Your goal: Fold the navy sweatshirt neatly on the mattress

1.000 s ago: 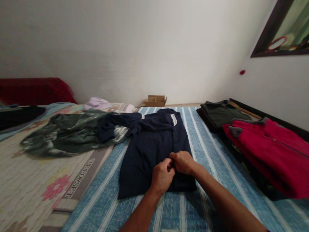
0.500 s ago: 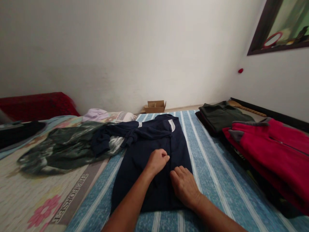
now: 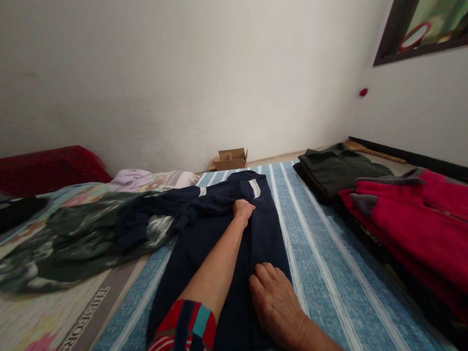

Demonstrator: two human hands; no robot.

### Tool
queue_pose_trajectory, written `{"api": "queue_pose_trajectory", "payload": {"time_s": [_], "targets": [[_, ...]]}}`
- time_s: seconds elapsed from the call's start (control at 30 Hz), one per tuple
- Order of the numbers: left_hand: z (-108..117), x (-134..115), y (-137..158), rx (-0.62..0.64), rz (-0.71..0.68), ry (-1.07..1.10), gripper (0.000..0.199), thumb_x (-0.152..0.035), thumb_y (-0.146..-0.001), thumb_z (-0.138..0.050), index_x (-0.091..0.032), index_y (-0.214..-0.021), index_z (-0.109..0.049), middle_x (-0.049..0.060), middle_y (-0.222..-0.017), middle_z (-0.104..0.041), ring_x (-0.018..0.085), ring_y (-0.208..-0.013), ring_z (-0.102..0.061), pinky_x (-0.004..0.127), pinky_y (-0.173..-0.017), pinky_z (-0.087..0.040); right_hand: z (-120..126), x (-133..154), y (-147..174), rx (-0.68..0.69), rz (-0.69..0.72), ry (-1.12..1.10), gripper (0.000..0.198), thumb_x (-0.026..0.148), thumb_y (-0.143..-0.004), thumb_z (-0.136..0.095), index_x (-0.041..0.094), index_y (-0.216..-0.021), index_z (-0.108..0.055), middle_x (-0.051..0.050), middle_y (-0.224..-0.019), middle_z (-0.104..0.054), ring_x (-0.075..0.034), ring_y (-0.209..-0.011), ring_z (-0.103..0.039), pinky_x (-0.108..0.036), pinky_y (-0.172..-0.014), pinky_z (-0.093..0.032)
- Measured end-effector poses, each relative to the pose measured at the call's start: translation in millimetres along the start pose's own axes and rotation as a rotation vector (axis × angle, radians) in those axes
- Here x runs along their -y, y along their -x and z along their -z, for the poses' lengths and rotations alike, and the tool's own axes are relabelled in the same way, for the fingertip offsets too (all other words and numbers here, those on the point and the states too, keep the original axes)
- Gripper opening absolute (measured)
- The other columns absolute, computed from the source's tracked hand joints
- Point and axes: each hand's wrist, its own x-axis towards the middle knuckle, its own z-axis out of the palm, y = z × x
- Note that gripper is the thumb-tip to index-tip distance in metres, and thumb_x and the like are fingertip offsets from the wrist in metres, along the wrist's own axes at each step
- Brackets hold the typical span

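Observation:
A navy jacket (image 3: 215,243) with white patches near its shoulders lies lengthwise before me, its right side folded inward. My left hand (image 3: 243,210) reaches to its upper part, fingers closed on the fabric beside the folded strip, just below a white patch. Lower down, my right hand (image 3: 276,297) rests on the folded strip with its fingers curled over the inner edge; the fingertips are hidden. One navy sleeve stretches left across a dark green patterned garment (image 3: 80,239).
To the right, a red fleece jacket (image 3: 420,214) tops a pile of folded clothes, with a dark green folded garment (image 3: 340,168) behind it. A cardboard box (image 3: 230,160) stands by the wall. Lilac cloth (image 3: 129,179) lies back left. A blue striped sheet (image 3: 321,253) covers the bed.
My left hand has moved forward along the jacket, up toward the white patch. My right hand stays on the folded strip near the lower end. The view has shifted slightly.

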Motion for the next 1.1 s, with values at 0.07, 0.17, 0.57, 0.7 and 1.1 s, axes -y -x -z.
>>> {"api": "queue_pose_trajectory", "payload": {"time_s": [0.07,0.17,0.57,0.7,1.1], "targets": [[4.1,4.6,-0.2,-0.036,-0.070,-0.074,0.010,-0.017,-0.068,-0.067,-0.016,-0.076,-0.061,0.005,-0.080,-0.067,0.019,-0.081,-0.063,0.023,-0.062,-0.043,-1.0,-0.1,0.3,-0.015,0.010,0.000,0.017,0.006,-0.079,-0.050,0.018,-0.089,-0.056,-0.008,-0.100,-0.056,-0.025,-0.096,-0.048,-0.036,-0.078,-0.039],[7.6,10.5,1.7,-0.064,-0.144,-0.186,0.015,-0.017,-0.067,-0.064,-0.019,-0.081,-0.061,0.007,-0.092,-0.068,0.023,-0.094,-0.062,0.026,-0.070,-0.043,-4.0,-0.1,0.9,-0.030,0.015,0.020,0.017,0.008,-0.080,-0.050,0.018,-0.093,-0.056,-0.010,-0.111,-0.055,-0.026,-0.108,-0.045,-0.039,-0.088,-0.037],[-2.9,-12.9,32.1,-0.202,-0.521,-0.544,0.022,-0.017,-0.082,-0.046,-0.017,-0.103,-0.053,0.013,-0.109,-0.060,0.024,-0.107,-0.053,0.034,-0.086,-0.040,-8.2,1.2,-0.8,0.027,-0.001,0.037,0.012,0.013,-0.076,-0.056,0.017,-0.087,-0.058,-0.012,-0.106,-0.060,-0.028,-0.103,-0.050,-0.042,-0.089,-0.039],[-24.3,-14.2,29.3,-0.070,-0.639,-0.605,0.035,-0.030,-0.087,-0.042,-0.013,-0.117,-0.047,0.015,-0.134,-0.045,0.024,-0.126,-0.038,0.034,-0.100,-0.031,-7.9,1.5,-0.6,0.039,0.015,0.046,0.011,0.014,-0.078,-0.054,0.017,-0.087,-0.058,-0.012,-0.105,-0.060,-0.028,-0.103,-0.050,-0.042,-0.088,-0.039],[-38.5,-7.0,26.8,0.072,-0.575,-0.662,0.054,-0.040,-0.090,-0.032,-0.006,-0.132,-0.038,0.020,-0.148,-0.023,0.028,-0.138,-0.014,0.042,-0.110,-0.014,-8.5,3.7,-0.6,0.028,0.033,0.046,0.013,0.014,-0.073,-0.056,0.017,-0.086,-0.058,-0.013,-0.102,-0.063,-0.028,-0.097,-0.054,-0.041,-0.081,-0.043]]}}
